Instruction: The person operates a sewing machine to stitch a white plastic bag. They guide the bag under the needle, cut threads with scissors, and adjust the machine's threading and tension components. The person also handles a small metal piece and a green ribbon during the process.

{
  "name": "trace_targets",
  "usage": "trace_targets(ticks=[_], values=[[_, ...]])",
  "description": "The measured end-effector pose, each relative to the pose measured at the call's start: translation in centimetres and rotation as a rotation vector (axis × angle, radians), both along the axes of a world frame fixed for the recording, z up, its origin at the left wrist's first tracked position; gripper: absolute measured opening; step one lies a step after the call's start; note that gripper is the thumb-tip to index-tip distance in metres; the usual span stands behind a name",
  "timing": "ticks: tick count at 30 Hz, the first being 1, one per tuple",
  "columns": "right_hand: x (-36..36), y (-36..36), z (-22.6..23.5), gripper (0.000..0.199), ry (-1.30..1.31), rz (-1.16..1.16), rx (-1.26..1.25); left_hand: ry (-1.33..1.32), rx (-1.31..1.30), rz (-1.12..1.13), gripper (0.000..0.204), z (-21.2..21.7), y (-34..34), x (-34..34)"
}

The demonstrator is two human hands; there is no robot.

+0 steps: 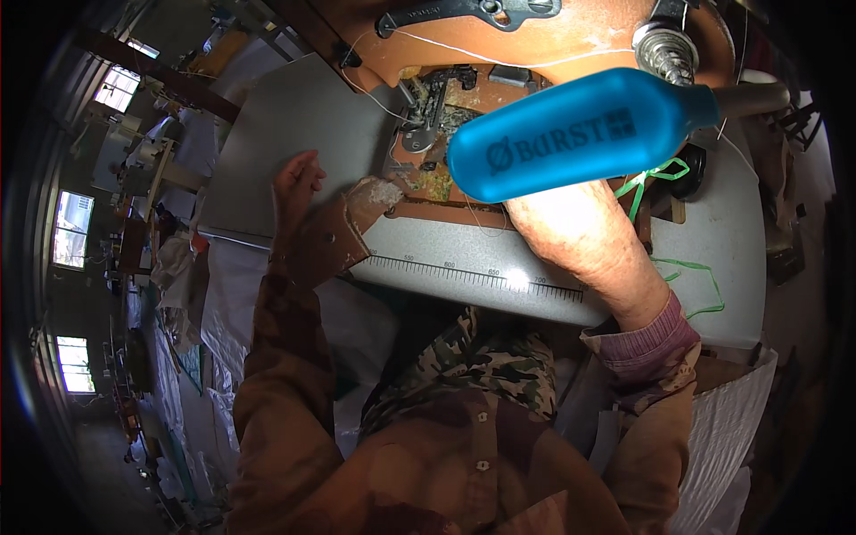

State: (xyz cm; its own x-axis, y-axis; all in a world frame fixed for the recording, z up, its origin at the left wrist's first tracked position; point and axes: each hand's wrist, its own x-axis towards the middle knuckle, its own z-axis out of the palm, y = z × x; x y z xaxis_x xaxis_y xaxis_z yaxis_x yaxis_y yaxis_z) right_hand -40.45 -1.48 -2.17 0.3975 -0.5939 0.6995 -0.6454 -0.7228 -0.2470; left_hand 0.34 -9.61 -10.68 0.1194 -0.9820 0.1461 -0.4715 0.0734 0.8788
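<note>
Over the grey table (276, 116) my left hand (300, 178) is raised, its fingers loosely bent and nothing visible in them. A brown plate (325, 234) with a small hole and pale lint at one corner overlaps my left wrist; whether the hand touches it I cannot tell. My right hand (571, 218) reaches to the brown sewing machine bed (432, 214), its fingers hidden behind a bright blue bottle-shaped object (553, 134) with a grey neck. I cannot tell whether that hand holds it. Left of the blue shape lie the machine's metal needle plate (419, 138) and grimy exposed parts.
The orange-brown machine arm (588, 40) spans the top, carrying a black lever (473, 12), a coiled tension spring (667, 53) and white thread. A ruler scale (473, 272) runs along the table's front edge. Green string (704, 276) lies at right. White sheeting (722, 428) hangs below.
</note>
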Motion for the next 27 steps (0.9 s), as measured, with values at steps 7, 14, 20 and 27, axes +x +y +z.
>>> trace_targets(ticks=[7,14,20,27], values=[[0.1,0.0,0.0,0.001,-0.037,0.029,-0.036,-0.01,-0.018,-0.004,0.03,-0.1,0.0,0.1],[0.4,-0.2,-0.2,0.001,0.06,-0.029,0.028,0.003,-0.02,-0.02,0.031,0.0,-0.1,0.1],[0.2,0.8,0.9,0.005,0.116,-0.061,0.042,0.037,0.014,-0.009,0.032,-0.6,-0.4,0.9],[0.2,0.2,-0.3,0.009,0.062,-0.049,-0.024,-0.001,0.031,-0.014,0.033,-0.6,-0.5,0.8]])
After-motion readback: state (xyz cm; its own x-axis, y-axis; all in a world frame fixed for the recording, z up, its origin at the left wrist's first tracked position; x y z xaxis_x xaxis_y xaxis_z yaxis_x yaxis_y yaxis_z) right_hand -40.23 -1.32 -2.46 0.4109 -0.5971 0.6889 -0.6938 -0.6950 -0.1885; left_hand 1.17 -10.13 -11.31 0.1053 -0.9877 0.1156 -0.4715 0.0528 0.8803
